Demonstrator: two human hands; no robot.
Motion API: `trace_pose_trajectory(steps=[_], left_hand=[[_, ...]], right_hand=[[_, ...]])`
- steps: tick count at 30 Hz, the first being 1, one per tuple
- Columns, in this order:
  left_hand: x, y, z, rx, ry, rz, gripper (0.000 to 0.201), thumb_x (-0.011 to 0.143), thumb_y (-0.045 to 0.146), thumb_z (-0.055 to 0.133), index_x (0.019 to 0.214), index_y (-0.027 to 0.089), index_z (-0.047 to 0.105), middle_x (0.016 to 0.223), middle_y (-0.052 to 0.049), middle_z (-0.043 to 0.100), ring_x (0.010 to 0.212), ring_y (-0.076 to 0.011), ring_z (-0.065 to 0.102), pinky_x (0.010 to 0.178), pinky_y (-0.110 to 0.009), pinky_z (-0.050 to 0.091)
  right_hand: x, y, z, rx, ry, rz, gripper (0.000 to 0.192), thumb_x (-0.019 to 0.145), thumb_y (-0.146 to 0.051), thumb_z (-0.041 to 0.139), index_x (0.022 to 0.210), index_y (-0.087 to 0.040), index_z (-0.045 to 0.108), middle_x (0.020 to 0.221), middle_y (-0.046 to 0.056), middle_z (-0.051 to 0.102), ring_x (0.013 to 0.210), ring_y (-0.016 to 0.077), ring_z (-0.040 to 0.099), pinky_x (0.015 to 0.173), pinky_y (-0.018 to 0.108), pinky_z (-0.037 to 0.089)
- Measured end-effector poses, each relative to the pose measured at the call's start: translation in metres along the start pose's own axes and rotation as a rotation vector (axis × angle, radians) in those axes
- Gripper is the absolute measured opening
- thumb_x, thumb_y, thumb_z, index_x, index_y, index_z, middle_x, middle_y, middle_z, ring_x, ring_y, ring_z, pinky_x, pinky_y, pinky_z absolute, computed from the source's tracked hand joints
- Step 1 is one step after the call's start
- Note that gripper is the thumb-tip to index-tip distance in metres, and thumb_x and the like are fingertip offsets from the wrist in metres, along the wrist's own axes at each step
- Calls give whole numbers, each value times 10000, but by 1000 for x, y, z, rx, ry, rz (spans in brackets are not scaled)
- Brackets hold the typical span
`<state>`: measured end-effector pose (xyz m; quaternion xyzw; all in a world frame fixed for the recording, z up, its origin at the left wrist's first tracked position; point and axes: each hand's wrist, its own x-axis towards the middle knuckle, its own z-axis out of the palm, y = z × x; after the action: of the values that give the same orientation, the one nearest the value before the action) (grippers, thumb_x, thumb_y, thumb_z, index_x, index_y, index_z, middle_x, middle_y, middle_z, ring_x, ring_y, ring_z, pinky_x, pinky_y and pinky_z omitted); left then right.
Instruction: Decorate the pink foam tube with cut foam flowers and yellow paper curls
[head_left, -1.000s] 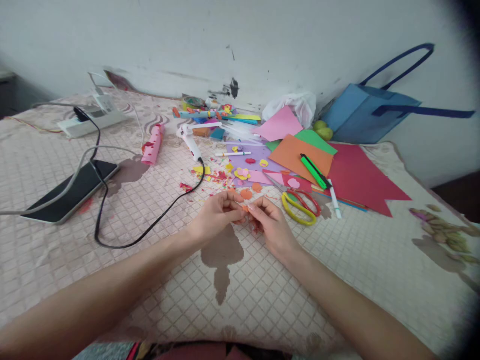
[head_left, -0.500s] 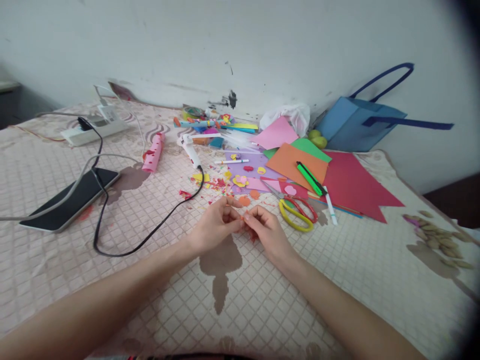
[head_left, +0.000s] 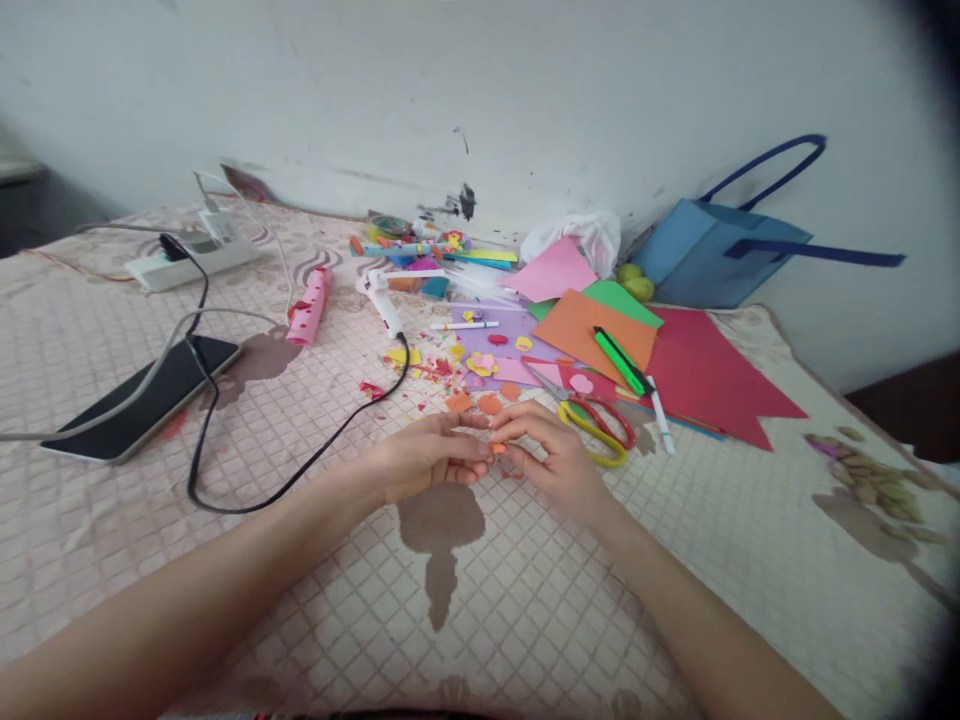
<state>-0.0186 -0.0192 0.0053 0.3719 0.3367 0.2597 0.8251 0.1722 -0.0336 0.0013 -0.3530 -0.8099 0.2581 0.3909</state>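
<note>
Orange paper scrap (head_left: 498,449) is held up between the two hands over the tablecloth (head_left: 525,600), its shaping apparently unfinished; orange cut-outs (head_left: 490,404) lie loose just beyond, while a yellow-and-pink flower (head_left: 482,363) looks already layered. The right hand (head_left: 559,460) pinches the scrap between thumb and fingers; the left hand (head_left: 431,455) is half curled, its fingertips meeting the scrap, though whether they grip it I cannot tell.
</note>
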Motion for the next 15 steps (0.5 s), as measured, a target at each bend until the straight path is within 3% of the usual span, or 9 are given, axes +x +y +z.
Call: trace_pose_trajectory(steps=[2,8,12,15], left_hand=[[2,-3,-2,125,-2,47,349,726,207,684,1024,139,516,764,-15,625,625,-82,590,616,-222,471],[2,-9,0,730,194,503,107,778,225,597,857,153,600,818,-17,648,725,-108,601,678,-233,474],[-1,-8,3,943,269,527,89,784,207,562,764,156,631,714,-1,640,644,-99,564,615,-222,435],[2,-8,1,837,291,442,123,778,245,566,730,142,613,673,-10,623,605,-102,543,574,-225,415]], right_hand=[[-1,1,0,-8,-12,9,151,832,-122,522,876,-236,611,936,34,608,947,182,559,841,363,447],[-2,2,4,-88,-25,155,128,807,-106,498,820,-214,565,828,22,600,783,161,568,712,312,459],[-3,-2,6,-120,-57,158,121,793,-103,492,768,-208,548,772,12,584,750,157,550,689,302,448],[-3,-4,5,-90,-7,156,158,811,-106,470,882,-214,562,848,24,597,765,152,559,701,303,464]])
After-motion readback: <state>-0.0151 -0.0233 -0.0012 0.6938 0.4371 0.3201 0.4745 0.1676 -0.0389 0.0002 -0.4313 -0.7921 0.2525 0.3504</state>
